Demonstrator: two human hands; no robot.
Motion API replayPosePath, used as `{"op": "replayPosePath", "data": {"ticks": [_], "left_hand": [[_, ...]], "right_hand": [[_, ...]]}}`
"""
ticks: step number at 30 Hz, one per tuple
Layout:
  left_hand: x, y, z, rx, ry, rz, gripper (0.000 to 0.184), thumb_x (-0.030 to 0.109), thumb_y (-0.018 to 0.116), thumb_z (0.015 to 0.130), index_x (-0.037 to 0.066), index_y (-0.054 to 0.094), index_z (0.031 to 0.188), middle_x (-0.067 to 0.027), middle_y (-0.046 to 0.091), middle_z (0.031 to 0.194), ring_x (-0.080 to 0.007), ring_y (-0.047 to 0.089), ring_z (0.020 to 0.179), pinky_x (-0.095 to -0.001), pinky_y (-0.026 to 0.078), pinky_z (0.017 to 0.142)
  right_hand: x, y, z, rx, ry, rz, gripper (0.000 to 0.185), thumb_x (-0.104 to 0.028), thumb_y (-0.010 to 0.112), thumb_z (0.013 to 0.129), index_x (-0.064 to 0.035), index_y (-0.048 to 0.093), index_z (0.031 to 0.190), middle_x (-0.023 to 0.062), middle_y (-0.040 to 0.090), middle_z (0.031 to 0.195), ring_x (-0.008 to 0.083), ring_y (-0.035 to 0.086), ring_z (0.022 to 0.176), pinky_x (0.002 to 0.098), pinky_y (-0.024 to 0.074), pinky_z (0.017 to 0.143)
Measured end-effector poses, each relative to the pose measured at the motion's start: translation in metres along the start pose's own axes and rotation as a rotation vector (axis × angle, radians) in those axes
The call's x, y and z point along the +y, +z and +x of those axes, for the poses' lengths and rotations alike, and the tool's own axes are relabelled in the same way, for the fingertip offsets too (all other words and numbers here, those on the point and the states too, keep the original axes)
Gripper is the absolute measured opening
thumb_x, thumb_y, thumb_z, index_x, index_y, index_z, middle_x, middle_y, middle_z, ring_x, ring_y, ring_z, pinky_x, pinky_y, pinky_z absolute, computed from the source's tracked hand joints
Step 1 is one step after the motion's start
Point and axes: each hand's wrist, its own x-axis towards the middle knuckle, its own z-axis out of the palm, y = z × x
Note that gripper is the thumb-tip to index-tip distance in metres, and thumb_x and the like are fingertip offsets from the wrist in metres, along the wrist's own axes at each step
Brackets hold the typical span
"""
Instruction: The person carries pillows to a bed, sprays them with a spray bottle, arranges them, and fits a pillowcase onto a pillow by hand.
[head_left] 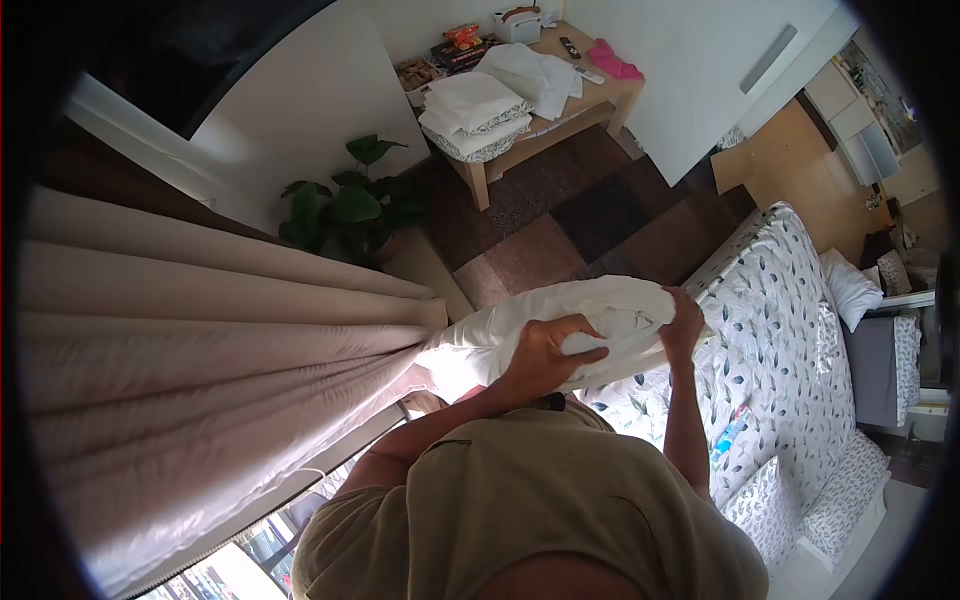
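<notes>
A white pillow-like bundle of cloth (520,305) is held up in front of my body, its open or folded end toward the right. My left hand (548,352) lies over its near side, thumb and fingers curved round a fold of the white fabric. At the right end, my right hand (682,322) grips the bundle's edge, its fingertips partly hidden. The bundle's left end is close to the gathered curtain (230,330); whether they touch is unclear.
Right of me is a bed with leaf-patterned bedding (770,330), pillows (845,495) and a blue item (733,432). Ahead, a wooden table (490,165) bears folded white linens (475,105), remotes and a pink cloth (613,60). A plant (355,200) stands beside the wall.
</notes>
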Motion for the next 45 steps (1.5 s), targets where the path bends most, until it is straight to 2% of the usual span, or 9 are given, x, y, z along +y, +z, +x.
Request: {"op": "replayPosePath", "data": {"ticks": [4, 9, 12, 14, 19, 27, 33, 37, 45], "left_hand": [[0.024, -0.032, 0.012, -0.164, 0.027, -0.179, 0.017, 0.009, 0.073, 0.073, -0.001, 0.064, 0.083, -0.0050, 0.062, 0.077, -0.0085, 0.056, 0.073, -0.0218, 0.042, 0.069], [0.019, -0.087, 0.037, 0.138, 0.192, -0.235, 0.013, 0.004, 0.074, 0.070, 0.001, 0.064, 0.079, -0.0035, 0.062, 0.079, -0.0090, 0.057, 0.075, -0.0230, 0.046, 0.066], [0.008, -0.134, 0.065, 0.491, 0.082, -0.100, 0.013, 0.001, 0.070, 0.072, 0.005, 0.064, 0.083, -0.0040, 0.061, 0.075, -0.0128, 0.058, 0.072, -0.0263, 0.048, 0.064], [0.013, -0.152, 0.072, 0.653, 0.417, 0.919, 0.025, 0.011, 0.074, 0.068, 0.011, 0.066, 0.092, -0.0078, 0.058, 0.089, -0.0222, 0.056, 0.083, -0.0351, 0.044, 0.076], [-0.001, -0.110, 0.100, 0.196, 0.566, 0.842, 0.047, 0.024, 0.072, 0.070, 0.006, 0.059, 0.111, -0.0147, 0.047, 0.116, -0.0311, 0.047, 0.105, -0.0427, 0.037, 0.089], [-0.009, -0.067, 0.231, 0.376, 0.435, 0.551, 0.052, 0.028, 0.062, 0.083, -0.008, 0.043, 0.117, -0.0240, 0.048, 0.114, -0.0378, 0.052, 0.102, -0.0378, 0.044, 0.084], [0.004, -0.021, 0.307, 0.121, 0.051, 0.236, 0.042, 0.032, 0.068, 0.075, -0.002, 0.058, 0.098, -0.0169, 0.064, 0.080, -0.0330, 0.063, 0.075, -0.0361, 0.049, 0.066], [-0.005, -0.010, 0.348, 0.134, 0.205, 0.419, 0.035, 0.026, 0.069, 0.073, -0.001, 0.061, 0.095, -0.0148, 0.064, 0.076, -0.0297, 0.062, 0.068, -0.0361, 0.048, 0.064], [0.099, -0.053, 0.380, 0.499, 0.078, -0.292, 0.021, 0.002, 0.070, 0.072, 0.001, 0.066, 0.092, -0.0051, 0.066, 0.080, -0.0083, 0.061, 0.071, -0.0229, 0.048, 0.066]], "right_hand": [[0.050, -0.011, 0.038, 0.158, 0.362, -0.142, 0.024, -0.015, 0.059, 0.072, -0.0175, 0.064, 0.096, 0.0054, 0.064, 0.095, 0.0305, 0.062, 0.087, 0.0438, 0.0485, 0.072], [0.060, 0.005, 0.070, 0.039, 0.460, 1.568, 0.036, -0.023, 0.047, 0.087, 0.0006, 0.054, 0.113, 0.0114, 0.060, 0.108, 0.0241, 0.059, 0.096, 0.0380, 0.0494, 0.082], [-0.047, -0.004, 0.074, -0.066, 0.571, 1.803, 0.031, -0.022, 0.046, 0.089, -0.0019, 0.055, 0.112, 0.0114, 0.060, 0.105, 0.0203, 0.060, 0.094, 0.0352, 0.0513, 0.079], [-0.105, -0.008, 0.094, -0.617, 0.377, 2.042, 0.025, -0.015, 0.054, 0.086, 0.0000, 0.058, 0.106, 0.0123, 0.063, 0.099, 0.0202, 0.063, 0.084, 0.0324, 0.0540, 0.072], [-0.210, -0.002, 0.129, -0.757, 0.461, 1.874, 0.028, -0.015, 0.051, 0.088, 0.0019, 0.055, 0.111, 0.0146, 0.060, 0.106, 0.0215, 0.062, 0.090, 0.0344, 0.0531, 0.077], [-0.183, -0.055, 0.226, -0.822, 0.085, 1.432, 0.034, 0.000, 0.051, 0.077, 0.0044, 0.053, 0.110, 0.0115, 0.060, 0.102, 0.0146, 0.059, 0.086, 0.0280, 0.0480, 0.075], [-0.142, -0.066, 0.296, -0.122, -0.353, 0.868, 0.032, 0.000, 0.050, 0.071, 0.0008, 0.051, 0.104, 0.0142, 0.057, 0.094, 0.0203, 0.056, 0.090, 0.0285, 0.0421, 0.082], [-0.081, -0.022, 0.348, 0.005, -0.181, 0.517, 0.032, 0.003, 0.050, 0.064, -0.0085, 0.049, 0.094, 0.0092, 0.054, 0.091, 0.0289, 0.056, 0.087, 0.0361, 0.0446, 0.075], [0.075, 0.088, 0.326, -0.185, 0.176, 0.060, 0.032, -0.003, 0.058, 0.071, -0.0091, 0.054, 0.101, 0.0088, 0.055, 0.102, 0.0247, 0.055, 0.094, 0.0337, 0.0437, 0.075]]}}
